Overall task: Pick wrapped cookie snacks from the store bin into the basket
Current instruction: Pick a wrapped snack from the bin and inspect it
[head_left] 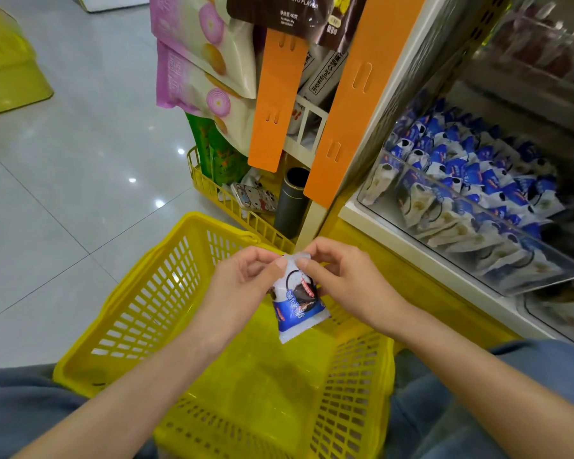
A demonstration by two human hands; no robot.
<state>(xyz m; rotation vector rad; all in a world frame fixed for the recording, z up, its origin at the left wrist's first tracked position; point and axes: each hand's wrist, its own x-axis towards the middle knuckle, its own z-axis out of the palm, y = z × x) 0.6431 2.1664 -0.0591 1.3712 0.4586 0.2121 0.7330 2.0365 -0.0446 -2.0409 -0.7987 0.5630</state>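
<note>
One blue-and-white wrapped cookie snack [297, 299] hangs upright over the yellow plastic basket [153, 293]. My left hand [242, 279] and my right hand [342, 276] both pinch its top sealed edge, one on each side. The basket sits on the floor between my knees, and nothing shows on its floor. To the right, a clear-fronted store bin [527, 260] holds several of the same blue-and-white cookie packs [471, 180].
A yellow wire rack [212, 190] behind the basket holds a dark cylinder [292, 200] and small items. Orange display strips [275, 101] and hanging snack bags [206, 61] rise above it. Shiny tiled floor lies to the left, with a yellow bag [7, 71] far left.
</note>
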